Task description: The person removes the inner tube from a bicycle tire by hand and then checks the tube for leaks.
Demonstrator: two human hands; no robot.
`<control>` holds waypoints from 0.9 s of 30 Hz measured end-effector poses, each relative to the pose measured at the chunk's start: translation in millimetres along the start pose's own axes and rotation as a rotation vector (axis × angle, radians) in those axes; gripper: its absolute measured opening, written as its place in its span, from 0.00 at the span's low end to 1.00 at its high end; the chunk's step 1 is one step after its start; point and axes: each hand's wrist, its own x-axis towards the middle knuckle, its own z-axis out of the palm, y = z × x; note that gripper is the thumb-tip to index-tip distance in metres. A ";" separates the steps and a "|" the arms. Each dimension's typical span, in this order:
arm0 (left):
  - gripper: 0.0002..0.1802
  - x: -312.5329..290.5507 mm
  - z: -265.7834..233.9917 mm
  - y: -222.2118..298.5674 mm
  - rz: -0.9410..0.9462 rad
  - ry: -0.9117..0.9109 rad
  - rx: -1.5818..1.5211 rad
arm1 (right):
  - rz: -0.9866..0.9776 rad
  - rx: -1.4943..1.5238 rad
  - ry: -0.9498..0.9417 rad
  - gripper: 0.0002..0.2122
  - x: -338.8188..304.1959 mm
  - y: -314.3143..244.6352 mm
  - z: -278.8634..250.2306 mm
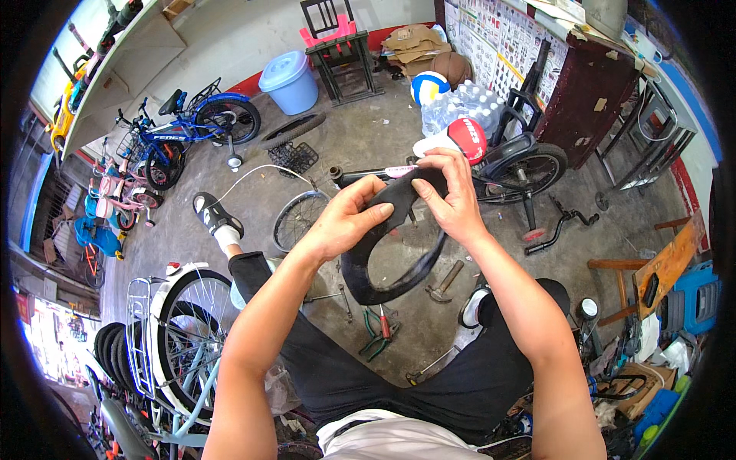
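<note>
A small black bicycle tyre hangs as a loop from both my hands above the floor. My left hand pinches its upper left part, thumb on top. My right hand is closed on the upper right part, fingers curled over the edge. The tyre's top is spread flat between the two thumbs. Below and left of it, a spoked wheel rim lies on the floor, partly covered by my left hand. A hammer, green-handled pliers and a red-handled screwdriver lie under the tyre, between my legs.
Beyond my right hand lies a small bicycle with a red-and-white helmet near it. A loose crank is on the floor at right. Left are a blue child's bicycle and a white-fendered wheel. A blue bucket stands behind.
</note>
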 end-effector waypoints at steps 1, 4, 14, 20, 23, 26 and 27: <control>0.12 -1.7 0.0 0.7 0.007 0.034 -0.024 | -0.019 -0.006 -0.009 0.14 0.7 -0.6 -0.5; 0.14 -0.3 1.6 7.7 -0.003 0.050 -0.050 | -0.037 0.016 -0.046 0.17 1.7 -0.4 -5.6; 0.18 0.1 21.9 29.2 0.015 0.275 0.944 | -0.131 -0.235 -0.135 0.38 6.7 -10.2 -7.0; 0.21 4.1 25.3 6.0 -0.158 0.346 1.055 | -0.125 -0.380 -0.064 0.11 5.0 4.0 -5.7; 0.28 5.2 14.7 -1.6 -0.190 0.319 0.785 | -0.170 -0.386 -0.023 0.12 3.5 4.1 -3.5; 0.27 6.9 7.6 1.5 -0.243 0.228 0.372 | -0.164 -0.382 0.056 0.12 2.4 -0.7 -6.6; 0.28 1.7 6.9 7.6 -0.270 0.228 0.237 | -0.170 -0.357 0.050 0.12 0.7 -4.9 -8.8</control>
